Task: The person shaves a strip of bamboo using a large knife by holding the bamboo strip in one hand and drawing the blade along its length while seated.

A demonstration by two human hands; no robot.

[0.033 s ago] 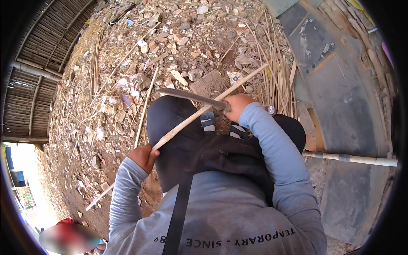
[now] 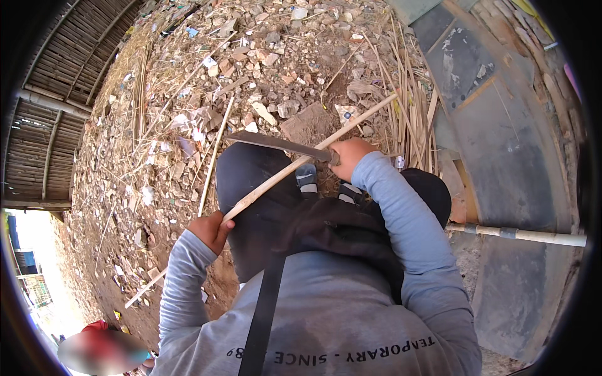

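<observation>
My left hand (image 2: 212, 233) is closed around a long pale wooden stick (image 2: 271, 182) near my left knee. The stick slants up and to the right over my dark-clad lap, its far end above the ground. In my right hand (image 2: 352, 158) is a large knife (image 2: 269, 141) with a broad, dull brown blade. Its blade points left and crosses over the stick near the handle, its tip just beyond my left knee. Most of the handle is hidden by my fingers. A pale length in line with the stick shows past my left sleeve.
Several thin sticks (image 2: 411, 119) lie in a pile ahead on the right, beside grey boards (image 2: 501, 144). Stony, littered ground (image 2: 188, 81) spreads ahead. At right lies a pale pole (image 2: 539, 237). A slatted wall (image 2: 47, 138) stands left; a person in red (image 2: 97, 348) is at lower left.
The knife has turned slightly, showing more of the blade's flat side, and its tip has shifted a little left. My hands and the stick have barely moved.
</observation>
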